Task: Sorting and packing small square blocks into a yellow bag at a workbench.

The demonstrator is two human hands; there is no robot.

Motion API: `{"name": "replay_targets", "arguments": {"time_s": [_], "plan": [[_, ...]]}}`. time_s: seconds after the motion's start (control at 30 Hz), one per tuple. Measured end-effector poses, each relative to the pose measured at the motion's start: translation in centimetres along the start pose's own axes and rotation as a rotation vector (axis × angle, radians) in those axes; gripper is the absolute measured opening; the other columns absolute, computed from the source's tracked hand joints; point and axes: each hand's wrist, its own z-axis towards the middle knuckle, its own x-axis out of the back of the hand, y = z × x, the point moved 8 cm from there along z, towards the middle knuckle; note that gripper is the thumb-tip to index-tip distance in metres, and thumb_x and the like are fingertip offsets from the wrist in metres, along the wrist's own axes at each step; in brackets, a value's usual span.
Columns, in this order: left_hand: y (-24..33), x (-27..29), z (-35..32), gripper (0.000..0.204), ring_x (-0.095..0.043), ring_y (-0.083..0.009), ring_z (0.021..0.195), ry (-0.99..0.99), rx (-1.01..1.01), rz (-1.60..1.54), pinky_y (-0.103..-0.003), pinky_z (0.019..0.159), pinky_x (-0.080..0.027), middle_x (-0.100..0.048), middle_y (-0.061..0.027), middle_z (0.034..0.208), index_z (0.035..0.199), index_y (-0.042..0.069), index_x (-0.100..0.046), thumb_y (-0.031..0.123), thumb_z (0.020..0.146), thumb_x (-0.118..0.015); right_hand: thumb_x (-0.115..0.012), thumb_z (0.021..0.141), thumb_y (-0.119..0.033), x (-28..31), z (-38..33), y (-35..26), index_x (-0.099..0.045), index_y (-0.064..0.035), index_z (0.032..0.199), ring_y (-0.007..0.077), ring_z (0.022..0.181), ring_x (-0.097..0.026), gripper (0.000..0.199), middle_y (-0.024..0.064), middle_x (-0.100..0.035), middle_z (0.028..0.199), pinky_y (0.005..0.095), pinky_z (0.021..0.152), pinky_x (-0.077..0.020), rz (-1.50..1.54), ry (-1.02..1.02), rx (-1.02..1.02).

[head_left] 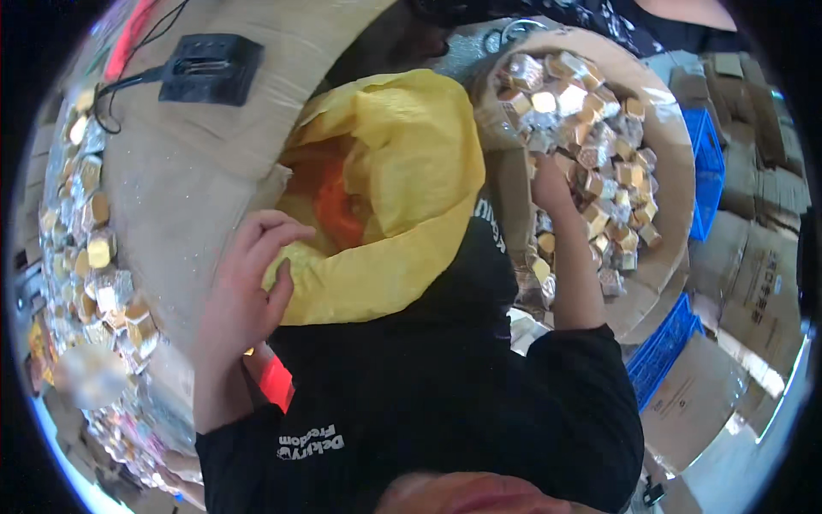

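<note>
A wide yellow bag [419,163] gapes in front of my body, its rim folded outward. Something orange [336,206] shows inside it. At the bag's near left edge is my left hand [253,278], thumb and fingers apart with nothing seen in them. My right hand [546,182] reaches into a cardboard box [681,163] on the right, which holds many small gold pieces in clear wrap [597,221]. The fingers of that hand are down among the pieces and hidden, so what they touch is not visible.
A tape-covered work surface [163,188] lies to the left, carrying a black device [211,68] with a cable. More gold pieces [98,253] heap along its left side. Blue crates [664,351] and cardboard cartons [698,398] stand at right. Another person's dark patterned clothing [591,19] appears at the top.
</note>
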Motion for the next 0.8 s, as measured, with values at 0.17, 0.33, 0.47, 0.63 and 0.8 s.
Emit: {"name": "replay_targets", "arguments": {"time_s": [0.17,0.33,0.47,0.63,0.8], "plan": [[-1.6,-7.0,-0.4,0.045,-0.052,-0.0394,0.122,-0.232,0.016,0.067,-0.042,0.104,-0.042,-0.054,-0.0202,0.128,0.128,0.003,-0.053,0.012,0.085,-0.066,-0.064,0.09,-0.039,-3.7,3.9,2.0,-0.049,-0.001,0.134,0.0464,0.121,-0.051,0.059,0.0313,-0.055,0.126,0.0531,0.103,-0.0414,0.034,0.106,-0.255],[-1.3,-10.4,-1.5,0.052,-0.055,-0.0394,0.118,-0.398,0.037,-0.097,-0.042,0.102,-0.045,-0.057,-0.0209,0.128,0.134,0.003,-0.05,0.019,0.088,-0.069,-0.061,0.09,-0.049,-7.6,7.4,5.9,-0.051,-0.0065,0.134,0.0478,0.125,-0.047,0.062,0.031,-0.052,0.131,0.0565,0.105,-0.0383,0.149,0.087,-0.345],[-1.4,-7.8,-1.4,0.043,-0.059,-0.038,0.114,-0.183,0.031,-0.084,-0.042,0.098,-0.047,-0.06,-0.0195,0.124,0.128,0.002,-0.055,0.014,0.088,-0.067,-0.065,0.087,-0.048,-6.0,6.8,4.1,-0.053,-0.0062,0.13,0.0437,0.117,-0.056,0.061,0.0259,-0.061,0.122,0.0507,0.101,-0.0442,0.138,0.052,-0.433],[-1.2,-5.6,-1.2,0.032,-0.063,-0.0321,0.107,-0.083,0.033,-0.164,-0.039,0.094,-0.05,-0.065,-0.0166,0.116,0.119,0.001,-0.062,0.008,0.088,-0.065,-0.071,0.082,-0.047,-4.8,4.5,5.3,-0.054,-0.0042,0.128,0.0375,0.107,-0.065,0.065,0.0209,-0.068,0.113,0.0448,0.092,-0.0508,0.351,0.199,-0.342],[-1.0,-5.5,-0.2,0.028,-0.064,-0.0295,0.101,-0.058,-0.037,-0.212,-0.036,0.09,-0.05,-0.066,-0.0153,0.111,0.116,0.001,-0.063,0.005,0.088,-0.063,-0.077,0.078,-0.047,-4.1,5.3,5.2,-0.059,-0.0009,0.125,0.0376,0.101,-0.067,0.068,0.0206,-0.07,0.108,0.044,0.087,-0.0529,0.321,0.052,-0.218]]}}
